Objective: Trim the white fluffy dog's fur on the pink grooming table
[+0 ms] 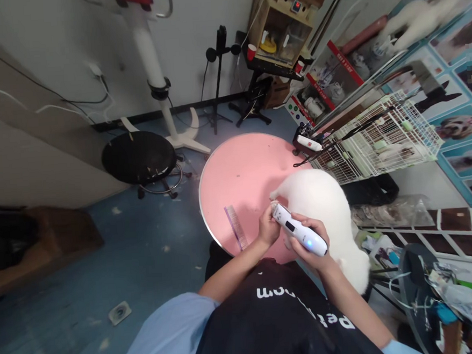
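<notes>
A small white furry animal [322, 203] stands on a round pink table [240, 176], its body turned away toward the right edge. My right hand [311, 247] grips a white electric clipper [298, 229] with a blue light lit, its head pointing at the animal's fur. My left hand [267, 226] is closed on a bit of the animal's white fur or a limb right at the clipper head. A purple comb [235, 226] lies flat on the table to the left of my left hand.
A black stool [140, 157] and a white stand base [176, 132] are on the blue floor to the left. A white wire cage [379, 137] sits right of the table. A cluttered cart [438, 292] is at lower right. Shelves stand at the back.
</notes>
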A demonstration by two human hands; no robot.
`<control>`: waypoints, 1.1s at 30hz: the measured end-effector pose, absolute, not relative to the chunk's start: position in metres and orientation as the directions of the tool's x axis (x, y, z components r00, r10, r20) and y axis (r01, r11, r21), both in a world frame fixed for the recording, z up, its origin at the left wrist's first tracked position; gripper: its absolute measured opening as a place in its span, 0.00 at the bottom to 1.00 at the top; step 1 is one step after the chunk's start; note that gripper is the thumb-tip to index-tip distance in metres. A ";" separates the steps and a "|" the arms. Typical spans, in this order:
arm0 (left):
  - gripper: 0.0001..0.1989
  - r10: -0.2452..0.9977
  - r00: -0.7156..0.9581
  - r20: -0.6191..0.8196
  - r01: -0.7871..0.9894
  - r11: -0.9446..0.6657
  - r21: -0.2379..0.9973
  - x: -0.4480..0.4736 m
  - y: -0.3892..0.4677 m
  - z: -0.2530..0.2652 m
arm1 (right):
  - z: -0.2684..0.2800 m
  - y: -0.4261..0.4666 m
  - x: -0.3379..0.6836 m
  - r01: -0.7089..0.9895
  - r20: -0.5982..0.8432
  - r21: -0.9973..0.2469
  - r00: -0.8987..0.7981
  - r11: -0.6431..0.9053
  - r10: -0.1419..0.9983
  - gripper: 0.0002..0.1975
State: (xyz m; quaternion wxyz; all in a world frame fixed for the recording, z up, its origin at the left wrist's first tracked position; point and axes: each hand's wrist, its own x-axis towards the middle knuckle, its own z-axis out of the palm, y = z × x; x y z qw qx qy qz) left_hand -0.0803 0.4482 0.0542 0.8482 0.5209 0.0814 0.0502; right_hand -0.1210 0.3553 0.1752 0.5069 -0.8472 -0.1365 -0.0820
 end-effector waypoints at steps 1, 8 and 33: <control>0.10 0.163 0.983 -0.083 0.000 0.455 0.891 -0.080 0.448 0.054 | 0.175 0.355 -0.121 0.319 0.281 -0.832 0.948 -0.453 0.153 0.22; 0.10 0.196 0.976 -0.090 0.001 0.415 0.910 -0.081 0.448 0.058 | 0.173 0.356 -0.122 0.344 0.292 -0.817 0.939 -0.462 0.182 0.23; 0.03 0.184 0.980 -0.074 -0.031 0.511 0.859 -0.083 0.453 0.064 | 0.166 0.368 -0.118 0.145 0.151 -0.940 0.989 -0.310 0.006 0.17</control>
